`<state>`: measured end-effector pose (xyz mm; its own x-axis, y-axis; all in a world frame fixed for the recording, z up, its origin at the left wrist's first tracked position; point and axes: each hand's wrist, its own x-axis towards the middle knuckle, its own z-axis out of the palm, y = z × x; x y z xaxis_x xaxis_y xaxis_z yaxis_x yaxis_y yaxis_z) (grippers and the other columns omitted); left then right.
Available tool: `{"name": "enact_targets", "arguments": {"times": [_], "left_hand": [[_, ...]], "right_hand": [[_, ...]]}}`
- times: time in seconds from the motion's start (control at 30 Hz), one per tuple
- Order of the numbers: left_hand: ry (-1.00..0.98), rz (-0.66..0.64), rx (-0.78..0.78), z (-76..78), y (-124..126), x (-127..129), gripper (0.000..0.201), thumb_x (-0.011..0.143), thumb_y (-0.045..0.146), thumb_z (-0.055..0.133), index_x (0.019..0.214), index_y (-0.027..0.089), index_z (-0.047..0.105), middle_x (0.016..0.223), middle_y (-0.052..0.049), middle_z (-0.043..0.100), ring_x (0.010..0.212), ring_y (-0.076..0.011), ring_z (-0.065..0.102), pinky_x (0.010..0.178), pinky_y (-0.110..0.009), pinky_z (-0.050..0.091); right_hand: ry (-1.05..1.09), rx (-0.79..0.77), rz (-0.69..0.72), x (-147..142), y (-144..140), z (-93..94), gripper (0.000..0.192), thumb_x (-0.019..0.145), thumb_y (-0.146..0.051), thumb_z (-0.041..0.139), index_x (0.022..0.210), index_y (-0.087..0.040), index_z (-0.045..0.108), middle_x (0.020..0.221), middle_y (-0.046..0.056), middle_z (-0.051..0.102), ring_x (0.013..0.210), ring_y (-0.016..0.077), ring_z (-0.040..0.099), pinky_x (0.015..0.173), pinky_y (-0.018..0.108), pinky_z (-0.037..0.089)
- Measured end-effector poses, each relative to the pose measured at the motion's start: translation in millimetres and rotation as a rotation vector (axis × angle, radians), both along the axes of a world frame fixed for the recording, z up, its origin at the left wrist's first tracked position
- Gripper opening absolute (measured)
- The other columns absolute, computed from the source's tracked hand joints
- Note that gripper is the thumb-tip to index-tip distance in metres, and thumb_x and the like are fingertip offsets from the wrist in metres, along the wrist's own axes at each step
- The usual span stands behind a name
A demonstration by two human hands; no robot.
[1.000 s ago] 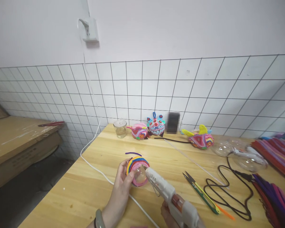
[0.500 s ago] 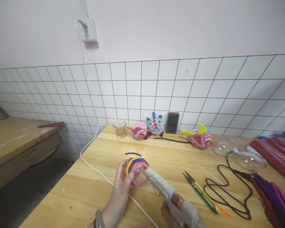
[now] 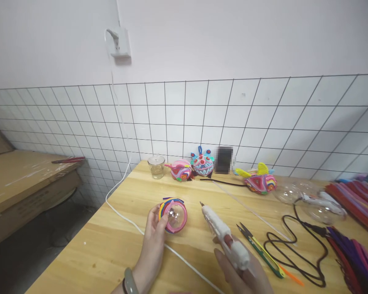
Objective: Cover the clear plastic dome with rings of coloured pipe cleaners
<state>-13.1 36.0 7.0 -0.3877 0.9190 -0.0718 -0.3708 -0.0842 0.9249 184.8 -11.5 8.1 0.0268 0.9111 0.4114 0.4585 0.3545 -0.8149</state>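
My left hand (image 3: 155,239) grips a clear plastic half-ball (image 3: 173,215) wrapped in rainbow and pink pipe cleaners, held just above the wooden table (image 3: 116,245). My right hand (image 3: 243,274) holds a white glue gun (image 3: 224,236); its nozzle points up and left, a short gap away from the ball. The gun's white cord (image 3: 131,224) trails off the table's left edge toward a wall socket (image 3: 119,42).
Three finished pipe-cleaner ornaments (image 3: 202,162), a small glass jar (image 3: 156,166) and a dark phone stand along the tiled wall. Snips (image 3: 259,250), a black cable (image 3: 297,249), clear shells with a second glue gun (image 3: 320,202) and pipe-cleaner bundles (image 3: 355,196) lie at right. Cardboard boxes (image 3: 24,183) stand left.
The glue gun's nozzle has pulled back to the right, away from the ball. My left hand has turned the ball slightly, its open side facing me more.
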Motion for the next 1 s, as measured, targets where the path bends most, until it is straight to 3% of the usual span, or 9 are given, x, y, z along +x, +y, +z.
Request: {"name": "enact_targets", "arguments": {"times": [0.07, 0.3, 0.5, 0.6, 0.67, 0.83, 1.0], "left_hand": [[0.010, 0.000, 0.014, -2.2, 0.6, -1.1, 0.050, 0.070, 0.047, 0.072, 0.109, 0.021, 0.054, 0.113, -0.008, 0.065, 0.112, -0.0262, 0.058, 0.098, -0.040, 0.043], [0.174, 0.003, 0.129, -3.8, -2.9, 0.0, 0.048, 0.072, 0.045, 0.071, 0.109, 0.021, 0.052, 0.114, -0.009, 0.063, 0.109, -0.0256, 0.061, 0.096, -0.041, 0.047], [0.272, -0.097, 0.304, -4.0, -14.9, 7.4, 0.045, 0.076, 0.039, 0.069, 0.113, 0.023, 0.048, 0.120, -0.012, 0.059, 0.109, -0.0269, 0.062, 0.087, -0.041, 0.055], [0.399, -0.106, 0.383, -6.4, -19.1, 7.4, 0.045, 0.079, 0.034, 0.065, 0.118, 0.023, 0.046, 0.124, -0.013, 0.054, 0.112, -0.0268, 0.060, 0.091, -0.042, 0.054], [0.516, -0.095, 0.407, -9.1, -20.1, 5.9, 0.045, 0.080, 0.030, 0.064, 0.121, 0.023, 0.045, 0.125, -0.013, 0.052, 0.117, -0.0278, 0.057, 0.096, -0.045, 0.050], [0.745, -0.137, 0.458, -15.6, -20.8, 3.2, 0.050, 0.080, 0.020, 0.061, 0.126, 0.025, 0.043, 0.129, -0.013, 0.048, 0.123, -0.0297, 0.051, 0.102, -0.052, 0.043], [0.879, -0.139, 0.512, -14.9, -24.0, 5.4, 0.049, 0.079, 0.017, 0.059, 0.124, 0.026, 0.044, 0.127, -0.012, 0.050, 0.122, -0.0286, 0.051, 0.101, -0.051, 0.045]], "right_hand": [[-0.160, 0.036, 0.070, 8.1, 11.0, -8.3, 0.015, 0.087, -0.032, 0.056, 0.094, -0.023, 0.065, 0.086, 0.005, 0.071, 0.079, 0.0204, 0.069, 0.071, 0.026, 0.055], [-0.532, -0.084, 0.026, 20.4, 25.3, -43.8, 0.022, 0.090, -0.023, 0.048, 0.105, -0.020, 0.064, 0.092, 0.009, 0.066, 0.080, 0.0199, 0.072, 0.070, 0.026, 0.057], [-0.750, 0.130, -0.039, 21.4, 23.0, -55.3, 0.032, 0.084, -0.016, 0.051, 0.113, -0.011, 0.062, 0.095, 0.014, 0.068, 0.081, 0.0232, 0.072, 0.070, 0.029, 0.059], [-0.885, 0.313, -0.164, 20.6, 20.9, -46.8, 0.030, 0.081, -0.028, 0.060, 0.106, -0.014, 0.065, 0.094, 0.017, 0.070, 0.077, 0.0320, 0.071, 0.061, 0.041, 0.057], [-0.882, 0.396, -0.168, 18.9, 18.2, -34.2, 0.030, 0.082, -0.037, 0.062, 0.105, -0.018, 0.063, 0.096, 0.016, 0.070, 0.079, 0.0338, 0.069, 0.060, 0.044, 0.055], [-0.553, 0.459, 0.079, 12.2, 7.4, 3.2, 0.019, 0.091, -0.033, 0.057, 0.107, -0.022, 0.055, 0.090, 0.006, 0.070, 0.081, 0.0208, 0.067, 0.069, 0.031, 0.054], [-0.417, 0.560, 0.234, 7.7, -0.2, 19.3, 0.013, 0.097, -0.018, 0.049, 0.106, -0.018, 0.058, 0.082, 0.005, 0.069, 0.071, 0.0163, 0.061, 0.065, 0.029, 0.050]]}}
